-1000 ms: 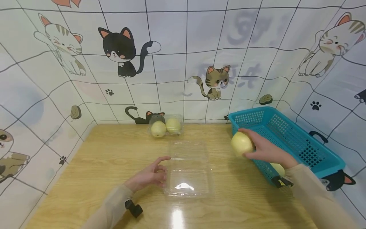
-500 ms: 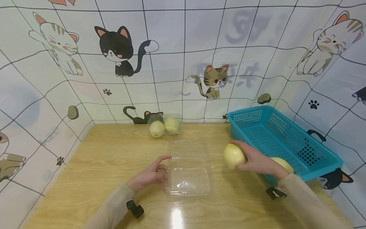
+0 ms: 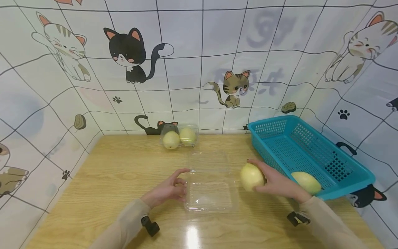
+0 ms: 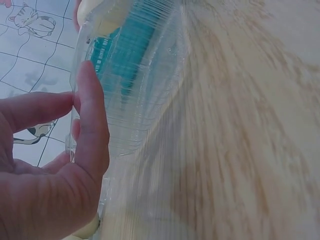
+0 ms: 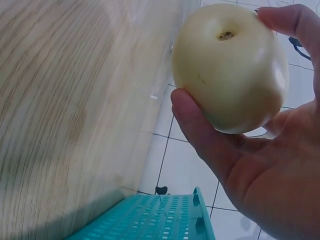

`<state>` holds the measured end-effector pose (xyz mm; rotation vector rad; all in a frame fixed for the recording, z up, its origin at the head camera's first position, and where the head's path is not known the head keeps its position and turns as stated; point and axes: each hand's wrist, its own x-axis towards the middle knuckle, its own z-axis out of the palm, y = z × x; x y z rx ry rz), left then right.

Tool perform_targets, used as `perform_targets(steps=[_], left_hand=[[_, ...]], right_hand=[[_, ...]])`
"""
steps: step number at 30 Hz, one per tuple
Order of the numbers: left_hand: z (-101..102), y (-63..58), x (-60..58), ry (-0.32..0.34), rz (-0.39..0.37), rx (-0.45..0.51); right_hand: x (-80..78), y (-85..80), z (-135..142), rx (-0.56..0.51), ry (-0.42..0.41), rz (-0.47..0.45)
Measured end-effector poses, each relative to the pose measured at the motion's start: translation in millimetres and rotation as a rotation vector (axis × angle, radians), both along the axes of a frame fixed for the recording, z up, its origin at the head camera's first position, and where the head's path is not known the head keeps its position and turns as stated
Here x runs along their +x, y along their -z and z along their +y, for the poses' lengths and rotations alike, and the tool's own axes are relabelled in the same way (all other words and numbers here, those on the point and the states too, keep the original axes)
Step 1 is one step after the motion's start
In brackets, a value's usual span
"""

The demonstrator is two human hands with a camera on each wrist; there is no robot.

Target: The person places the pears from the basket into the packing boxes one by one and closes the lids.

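My right hand (image 3: pixel 276 181) grips a round, pale yellow pear (image 3: pixel 251 177), fingers and thumb curled about its sides, just right of a clear plastic clamshell box (image 3: pixel 211 195). In the right wrist view the dimpled end of the pear (image 5: pixel 230 70) faces the camera. The box lies open on the table, its lid (image 3: pixel 208 162) folded back toward the wall. On its left side, my left hand (image 3: pixel 168 190) holds the rim; the left wrist view has thumb (image 4: pixel 91 120) and fingers on either side of the clear edge.
A turquoise perforated basket (image 3: pixel 268 154) stands at the right with another yellow pear (image 3: pixel 307 182) inside. By the back wall, a second clear box (image 3: pixel 195 128) holds two pears (image 3: pixel 171 140). Cat-print sheeting (image 3: pixel 186 69) surrounds the wooden table (image 3: pixel 124 166).
My right hand has carried the pear left and toward me, from the basket's edge to beside the box. The box and my left hand have shifted slightly right.
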<state>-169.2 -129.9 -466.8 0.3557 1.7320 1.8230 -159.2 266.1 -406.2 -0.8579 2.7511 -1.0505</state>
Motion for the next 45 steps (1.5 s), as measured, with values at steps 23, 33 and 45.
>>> perform_targets(steps=[23,33,45], left_hand=[[10,1.7,1.3,-0.020,-0.021,0.034],[10,1.5,1.2,-0.027,-0.029,0.034],[12,3.6,0.9,-0.039,-0.035,0.032]], right_hand=[[9.7,-3.8,-45,-0.103,-0.099,-0.171],[13.2,6.1,-71,-0.184,-0.113,-0.294],[10.9,11.4,-91,-0.211,-0.157,-0.389]])
